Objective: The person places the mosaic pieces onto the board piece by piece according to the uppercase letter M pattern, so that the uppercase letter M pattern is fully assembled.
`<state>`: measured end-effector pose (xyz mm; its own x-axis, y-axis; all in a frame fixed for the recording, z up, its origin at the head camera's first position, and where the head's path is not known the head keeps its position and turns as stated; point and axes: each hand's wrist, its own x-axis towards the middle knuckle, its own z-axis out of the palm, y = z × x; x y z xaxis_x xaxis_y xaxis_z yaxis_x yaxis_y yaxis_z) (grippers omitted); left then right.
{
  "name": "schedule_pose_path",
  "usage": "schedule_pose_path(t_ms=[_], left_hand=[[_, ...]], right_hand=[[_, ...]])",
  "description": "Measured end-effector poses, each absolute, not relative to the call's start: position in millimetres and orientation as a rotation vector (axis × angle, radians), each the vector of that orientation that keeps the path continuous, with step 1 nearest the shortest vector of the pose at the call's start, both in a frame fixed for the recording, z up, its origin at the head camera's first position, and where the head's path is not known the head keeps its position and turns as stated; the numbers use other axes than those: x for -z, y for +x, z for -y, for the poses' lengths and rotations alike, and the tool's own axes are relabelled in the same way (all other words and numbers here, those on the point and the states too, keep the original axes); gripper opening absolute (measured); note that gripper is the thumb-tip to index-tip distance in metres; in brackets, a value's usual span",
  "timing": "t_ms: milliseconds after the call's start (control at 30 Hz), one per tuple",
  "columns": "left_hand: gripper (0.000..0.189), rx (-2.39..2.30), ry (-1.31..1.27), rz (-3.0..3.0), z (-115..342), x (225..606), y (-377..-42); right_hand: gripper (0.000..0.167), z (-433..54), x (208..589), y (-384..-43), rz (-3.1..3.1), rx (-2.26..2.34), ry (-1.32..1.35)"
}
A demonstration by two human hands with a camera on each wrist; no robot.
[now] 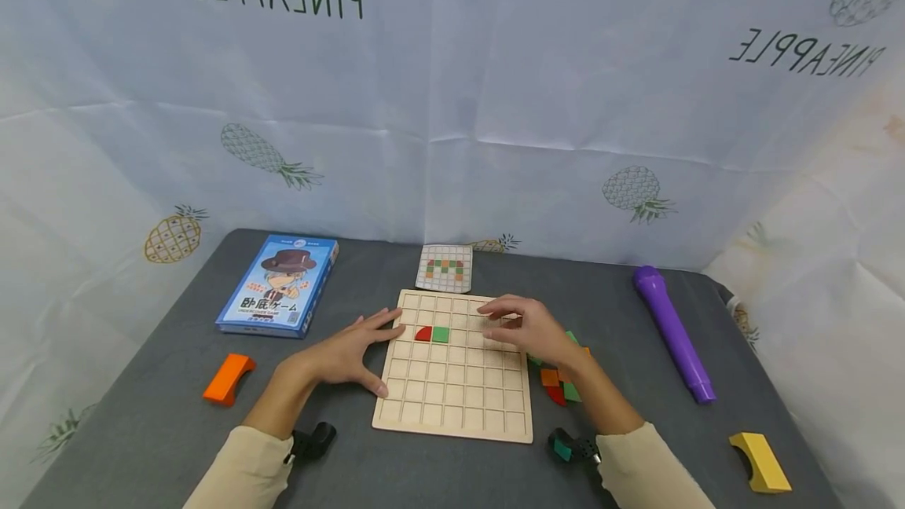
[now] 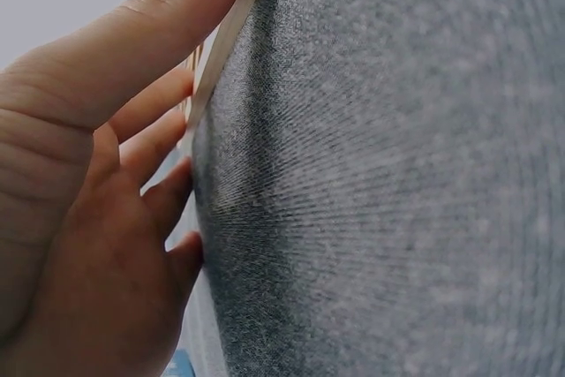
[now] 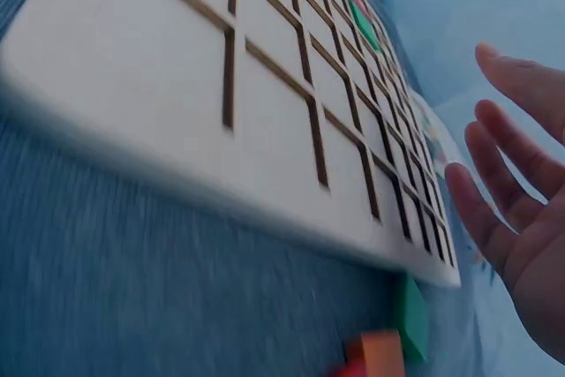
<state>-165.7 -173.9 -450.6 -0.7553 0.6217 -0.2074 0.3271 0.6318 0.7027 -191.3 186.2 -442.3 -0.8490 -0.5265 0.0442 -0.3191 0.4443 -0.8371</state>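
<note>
A pale wooden grid board (image 1: 452, 395) lies on the dark table. In its upper left part sit a red quarter-round piece (image 1: 423, 334) and a green square piece (image 1: 441, 335), side by side. My left hand (image 1: 345, 352) rests at the board's left edge, fingers and thumb spread; the left wrist view shows the fingertips touching the rim. Over the board's upper right hovers my right hand (image 1: 533, 330), its fingers loosely bent and nothing between them in the right wrist view. Several loose pieces, among them an orange square (image 1: 549, 378), lie beside the board's right edge, partly hidden by the right forearm.
Behind the board stands a pattern card (image 1: 444, 267) with coloured squares. A blue game box (image 1: 279, 285) and an orange arch block (image 1: 228, 379) lie at the left. To the right are a purple baton-like stick (image 1: 675, 334) and a yellow arch block (image 1: 762, 462).
</note>
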Motion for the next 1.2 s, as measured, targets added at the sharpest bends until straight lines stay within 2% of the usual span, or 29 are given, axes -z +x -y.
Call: schedule_pose_path(t_ms=[633, 1200], left_hand=[[0.105, -0.936, 0.77, -2.421, 173.0, 451.2, -164.3], [0.105, -0.938, 0.755, -2.424, 173.2, 450.7, -163.6]], right_hand=[[0.036, -282.5, 434.0, -157.3, -2.809, 1.179, -0.602], [0.038, -324.8, 449.0, -140.3, -2.894, 1.1, -0.549]])
